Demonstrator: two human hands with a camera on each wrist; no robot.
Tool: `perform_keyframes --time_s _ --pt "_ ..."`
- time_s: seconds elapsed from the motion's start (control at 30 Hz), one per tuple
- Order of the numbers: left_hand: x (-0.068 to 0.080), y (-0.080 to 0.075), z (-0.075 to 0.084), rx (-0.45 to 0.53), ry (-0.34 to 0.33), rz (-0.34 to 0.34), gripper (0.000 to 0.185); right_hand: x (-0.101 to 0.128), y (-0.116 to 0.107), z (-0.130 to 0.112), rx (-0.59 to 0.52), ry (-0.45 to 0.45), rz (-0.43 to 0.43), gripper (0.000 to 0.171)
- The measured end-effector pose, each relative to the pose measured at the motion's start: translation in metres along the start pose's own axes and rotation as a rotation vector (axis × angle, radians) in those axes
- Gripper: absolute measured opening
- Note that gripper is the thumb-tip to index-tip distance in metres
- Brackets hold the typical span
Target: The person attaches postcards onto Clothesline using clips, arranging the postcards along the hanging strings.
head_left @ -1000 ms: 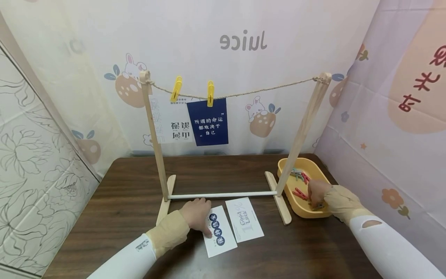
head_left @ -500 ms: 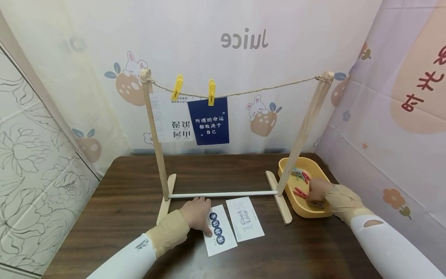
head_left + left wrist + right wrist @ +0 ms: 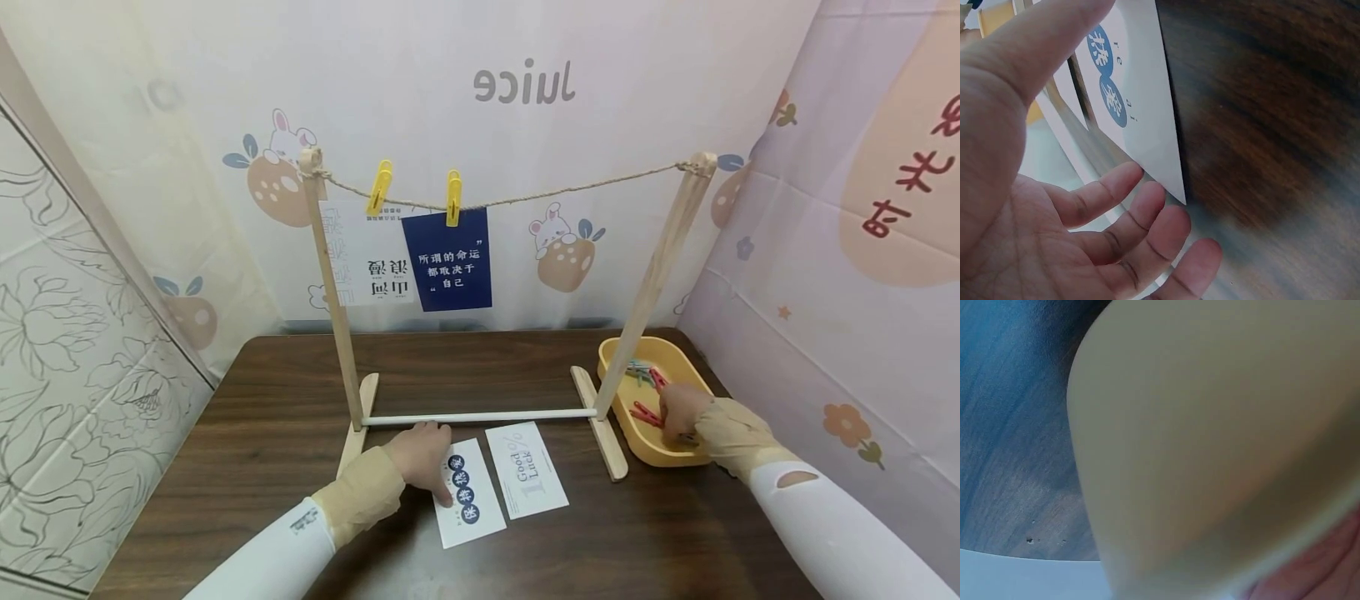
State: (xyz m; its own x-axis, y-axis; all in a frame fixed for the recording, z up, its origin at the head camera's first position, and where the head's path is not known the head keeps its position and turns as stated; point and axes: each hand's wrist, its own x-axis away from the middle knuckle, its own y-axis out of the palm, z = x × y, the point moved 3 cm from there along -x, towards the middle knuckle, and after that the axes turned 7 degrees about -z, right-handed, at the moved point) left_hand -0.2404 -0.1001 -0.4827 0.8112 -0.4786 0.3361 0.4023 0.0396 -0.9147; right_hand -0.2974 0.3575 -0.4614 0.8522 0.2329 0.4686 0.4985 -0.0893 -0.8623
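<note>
Yellow tray (image 3: 1222, 437), clothespins (image 3: 647, 414) unseen.

A small staged booth: printed cartoon cloth backdrops (image 3: 525, 125) with rabbits and the mirrored word "Juice" hang close behind the far and right edges of a dark wooden counter (image 3: 285, 433), with a floral patterned panel (image 3: 82, 333) along its left edge.
</note>
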Motion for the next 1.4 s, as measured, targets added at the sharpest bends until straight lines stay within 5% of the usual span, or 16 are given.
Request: perform_keyframes --time_s 0.93,1.4 --pt "-0.005 -0.007 -0.006 0.121 0.091 0.007 0.098 0.011 -0.027 0.007 -0.076 0.020 0.081 0.017" --pt "-0.013 -0.034 -0.016 0.396 0.176 0.025 0.057 0.023 -0.038 0.004 -0.151 -0.006 0.154 0.022"
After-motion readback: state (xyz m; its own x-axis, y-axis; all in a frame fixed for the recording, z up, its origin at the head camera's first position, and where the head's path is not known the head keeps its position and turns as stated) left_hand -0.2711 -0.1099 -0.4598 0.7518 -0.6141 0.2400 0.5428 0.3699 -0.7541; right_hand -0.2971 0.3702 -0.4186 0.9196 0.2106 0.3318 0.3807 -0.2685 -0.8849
